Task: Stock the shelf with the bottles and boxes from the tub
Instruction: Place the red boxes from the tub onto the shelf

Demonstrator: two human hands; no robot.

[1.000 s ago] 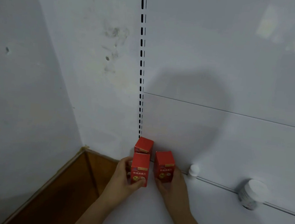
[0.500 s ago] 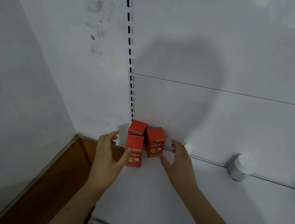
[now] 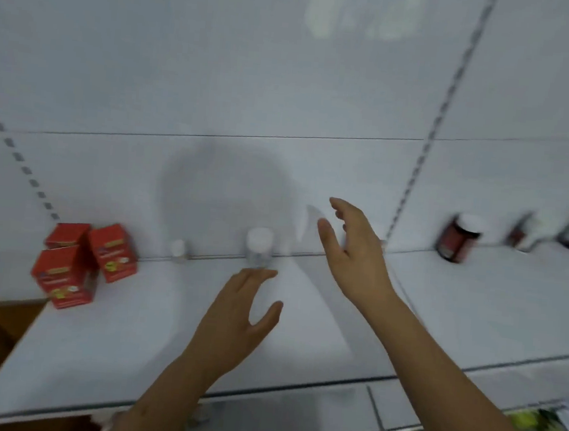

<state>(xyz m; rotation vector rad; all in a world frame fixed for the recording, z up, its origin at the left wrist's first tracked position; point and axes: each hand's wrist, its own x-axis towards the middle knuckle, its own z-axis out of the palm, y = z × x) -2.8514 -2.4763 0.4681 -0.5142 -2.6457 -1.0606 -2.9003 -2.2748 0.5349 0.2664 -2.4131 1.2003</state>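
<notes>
Standing left of both empty, spread hands (image 3: pixel 305 279), three red boxes (image 3: pixel 83 263).

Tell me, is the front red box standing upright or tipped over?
Upright: the front red box stands on its base on the shelf, top flap up, printed face forward.

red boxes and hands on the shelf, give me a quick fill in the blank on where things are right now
1. The number of red boxes standing at the shelf's left end is ____.
2. Both the left hand and the right hand hold ____.
3. The small white bottle stands to the ____ of the red boxes.

Missing words: three; nothing; right
</notes>
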